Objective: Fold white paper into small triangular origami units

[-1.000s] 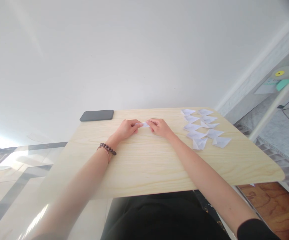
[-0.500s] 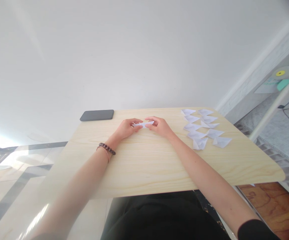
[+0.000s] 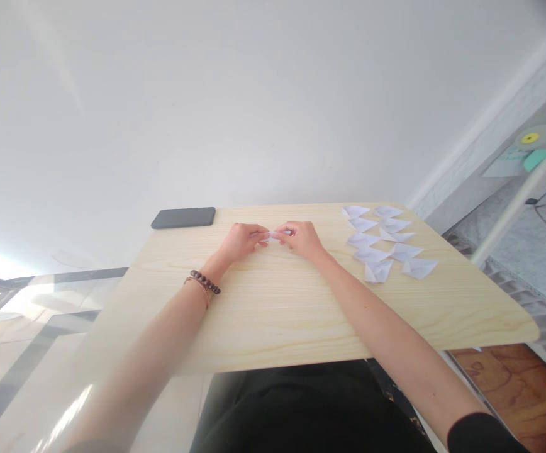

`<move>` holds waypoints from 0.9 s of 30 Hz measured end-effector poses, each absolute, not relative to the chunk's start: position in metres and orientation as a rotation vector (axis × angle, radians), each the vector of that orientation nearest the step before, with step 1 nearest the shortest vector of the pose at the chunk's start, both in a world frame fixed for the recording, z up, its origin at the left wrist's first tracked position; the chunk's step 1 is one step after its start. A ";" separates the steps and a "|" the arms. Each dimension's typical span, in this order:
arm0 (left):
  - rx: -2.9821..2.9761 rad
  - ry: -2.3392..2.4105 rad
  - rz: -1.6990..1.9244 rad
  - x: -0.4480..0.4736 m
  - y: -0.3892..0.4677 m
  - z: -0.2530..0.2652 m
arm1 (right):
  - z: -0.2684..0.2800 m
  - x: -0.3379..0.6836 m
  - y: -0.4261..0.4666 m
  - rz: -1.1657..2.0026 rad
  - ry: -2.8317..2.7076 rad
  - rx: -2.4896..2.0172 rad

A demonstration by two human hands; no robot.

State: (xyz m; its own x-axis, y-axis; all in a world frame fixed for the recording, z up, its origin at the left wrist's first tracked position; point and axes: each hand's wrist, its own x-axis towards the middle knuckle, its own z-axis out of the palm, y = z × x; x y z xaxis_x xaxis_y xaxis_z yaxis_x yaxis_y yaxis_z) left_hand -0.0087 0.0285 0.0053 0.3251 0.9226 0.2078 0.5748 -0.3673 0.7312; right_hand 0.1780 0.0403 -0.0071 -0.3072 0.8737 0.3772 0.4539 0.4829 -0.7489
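Observation:
A small piece of folded white paper (image 3: 271, 236) is pinched between my two hands above the middle of the table, mostly hidden by the fingers. My left hand (image 3: 245, 241), with a dark bead bracelet at its wrist, grips the paper's left side. On the right side my right hand (image 3: 300, 239) holds it between thumb and fingers. The fingertips of both hands nearly meet over the paper. To the right, several folded white paper pieces (image 3: 367, 254) lie in two rows on the table.
The light wooden table (image 3: 273, 314) has its far edge against a white wall (image 3: 273, 113). A dark phone (image 3: 183, 218) lies at the back left corner. Beyond the table's right side stands a white metal frame (image 3: 513, 207).
My fingers have shifted on the paper: the thumbs have come up toward its middle and the fingertips are closer together, so less of it shows. The paper rows have not moved.

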 end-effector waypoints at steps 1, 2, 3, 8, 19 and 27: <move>2.014 1.294 0.831 -0.010 0.029 0.005 | -0.008 0.179 0.041 0.720 -1.910 -1.126; 1.983 1.270 0.829 -0.012 0.031 0.003 | -0.009 0.180 0.042 0.761 -1.891 -1.137; 1.956 1.240 0.831 -0.013 0.032 0.002 | -0.010 0.182 0.043 0.791 -1.879 -1.139; 1.851 1.147 0.893 -0.015 0.039 -0.007 | -0.007 0.186 0.043 0.798 -1.892 -1.115; 1.922 1.422 0.868 -0.022 0.039 -0.001 | -0.008 0.190 0.046 0.687 -1.915 -1.114; 2.547 1.294 0.947 -0.019 0.039 -0.006 | -0.018 0.189 0.052 0.316 -2.067 -1.143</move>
